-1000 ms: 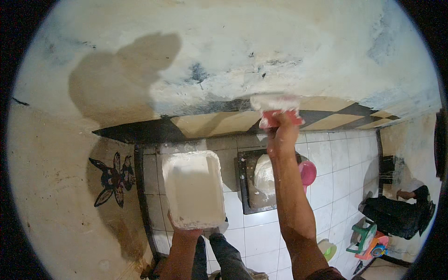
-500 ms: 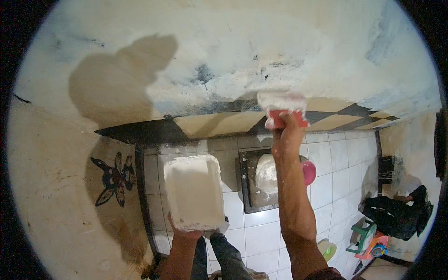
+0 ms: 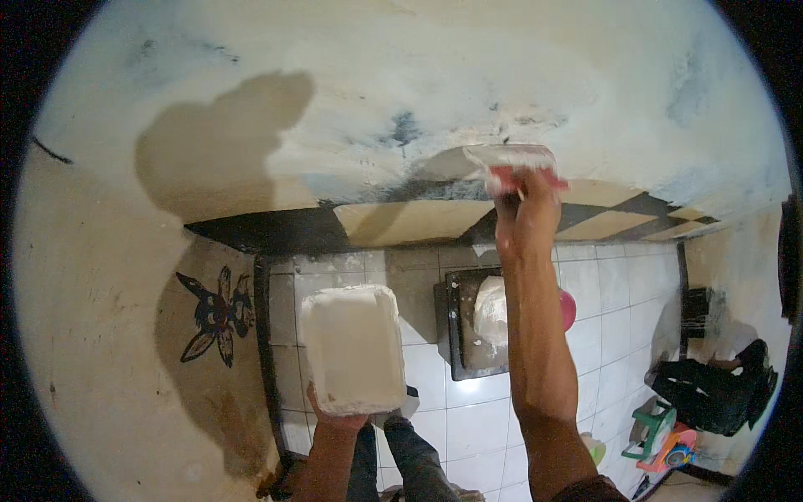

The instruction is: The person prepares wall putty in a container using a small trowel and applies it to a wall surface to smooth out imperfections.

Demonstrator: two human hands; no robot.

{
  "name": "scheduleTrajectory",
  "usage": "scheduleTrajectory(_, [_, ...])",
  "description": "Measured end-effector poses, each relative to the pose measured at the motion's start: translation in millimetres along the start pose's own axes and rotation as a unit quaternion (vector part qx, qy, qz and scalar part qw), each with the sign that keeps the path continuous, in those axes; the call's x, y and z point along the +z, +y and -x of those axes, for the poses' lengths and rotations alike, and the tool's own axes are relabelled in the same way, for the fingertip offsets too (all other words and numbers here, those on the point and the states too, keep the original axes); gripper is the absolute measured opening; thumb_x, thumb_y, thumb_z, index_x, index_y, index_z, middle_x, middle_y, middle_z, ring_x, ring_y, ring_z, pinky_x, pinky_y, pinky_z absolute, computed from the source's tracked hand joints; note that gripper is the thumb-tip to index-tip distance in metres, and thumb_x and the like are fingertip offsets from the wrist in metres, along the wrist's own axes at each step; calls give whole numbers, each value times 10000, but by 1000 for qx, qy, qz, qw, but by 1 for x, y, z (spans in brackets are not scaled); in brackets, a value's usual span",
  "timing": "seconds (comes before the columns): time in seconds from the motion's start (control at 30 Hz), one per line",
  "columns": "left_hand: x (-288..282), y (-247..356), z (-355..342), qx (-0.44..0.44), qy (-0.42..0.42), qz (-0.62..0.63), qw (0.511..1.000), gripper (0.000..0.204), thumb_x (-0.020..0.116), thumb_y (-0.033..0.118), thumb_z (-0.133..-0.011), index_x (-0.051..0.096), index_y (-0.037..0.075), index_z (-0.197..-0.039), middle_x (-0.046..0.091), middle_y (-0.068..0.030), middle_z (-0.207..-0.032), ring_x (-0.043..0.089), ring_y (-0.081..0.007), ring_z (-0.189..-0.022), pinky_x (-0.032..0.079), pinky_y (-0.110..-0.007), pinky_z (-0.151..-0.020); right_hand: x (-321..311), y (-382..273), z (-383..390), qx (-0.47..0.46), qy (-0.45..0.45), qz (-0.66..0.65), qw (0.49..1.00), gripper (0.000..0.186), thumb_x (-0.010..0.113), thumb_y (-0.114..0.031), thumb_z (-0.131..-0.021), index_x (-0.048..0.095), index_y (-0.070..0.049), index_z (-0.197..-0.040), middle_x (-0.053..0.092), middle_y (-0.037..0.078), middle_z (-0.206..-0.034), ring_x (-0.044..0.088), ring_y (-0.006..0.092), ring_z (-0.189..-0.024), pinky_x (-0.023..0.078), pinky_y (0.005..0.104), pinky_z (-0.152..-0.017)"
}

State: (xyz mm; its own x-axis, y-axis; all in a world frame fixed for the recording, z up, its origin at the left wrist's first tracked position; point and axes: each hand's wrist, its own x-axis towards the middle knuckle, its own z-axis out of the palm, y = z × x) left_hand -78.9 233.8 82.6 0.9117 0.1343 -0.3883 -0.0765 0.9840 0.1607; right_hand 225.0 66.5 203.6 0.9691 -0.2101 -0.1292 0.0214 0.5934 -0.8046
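Head view: right hand (image 3: 525, 219) with trowel (image 3: 512, 161) flat against wall (image 3: 502, 75).

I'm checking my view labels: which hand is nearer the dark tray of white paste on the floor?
Right. In the picture the right hand, holding a trowel to the wall, is above the tray; the left hand holds a white board farther left.

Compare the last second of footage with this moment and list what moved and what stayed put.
The right hand, its grip closed on the red-handled trowel, has slid the blade slightly rightward along the wall at the lower edge of the fresh plaster. The left hand keeps holding the white plaster board level in the same spot. The dark tray on the tiled floor has not moved.
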Motion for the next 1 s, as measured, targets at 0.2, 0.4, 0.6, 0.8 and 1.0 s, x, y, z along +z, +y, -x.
scheduleTrajectory(0.2, [-36, 13, 3, 14, -72, 10, 997, 719, 514, 578, -877, 392, 113, -1412, 484, -137, -1389, 523, -353, -1210, 409, -585, -1006, -99, 108, -20, 96, 30, 134, 986, 141, 570, -55, -803, 549, -58, -942, 624, 74, -913, 625, 175, -837, 525, 313, -712])
scheduleTrajectory(0.4, [-25, 30, 23, 22, 18, -2, 1000, 566, 524, 427, -881, 499, 75, -1323, 581, -120, -1259, 586, -314, -1131, 476, -512, -958, -15, 84, -33, 66, 25, 17, 997, 35, 570, -55, -842, 557, -47, -875, 601, 63, -863, 606, 163, -823, 514, 324, -694])
scheduleTrajectory(0.6, [-15, 36, 28, 6, 26, -14, 1000, 559, 543, 416, -872, 506, 73, -1312, 590, -120, -1240, 594, -305, -1114, 485, -509, -943, -7, 9, 36, -37, -4, 111, 993, 95, 594, -82, -854, 584, -16, -922, 624, 76, -891, 623, 170, -782, 524, 337, -673])
scheduleTrajectory(0.8, [-29, 39, 23, -17, 42, 7, 999, 566, 536, 429, -872, 507, 71, -1310, 590, -121, -1241, 596, -302, -1109, 482, -504, -947, -149, 66, 1, -189, 34, 597, 779, 234, 650, -141, -823, 558, -24, -1004, 633, 154, -848, 653, 293, -784, 522, 409, -649])
scheduleTrajectory(1.0, [-46, 42, 23, 4, 7, 2, 1000, 642, 597, 460, -844, 473, 84, -1349, 563, -120, -1290, 573, -307, -1148, 460, -530, -969, -131, 126, -61, -268, 108, 665, 689, 202, 600, -170, -809, 566, -19, -939, 641, 196, -833, 638, 381, -767, 510, 461, -702])
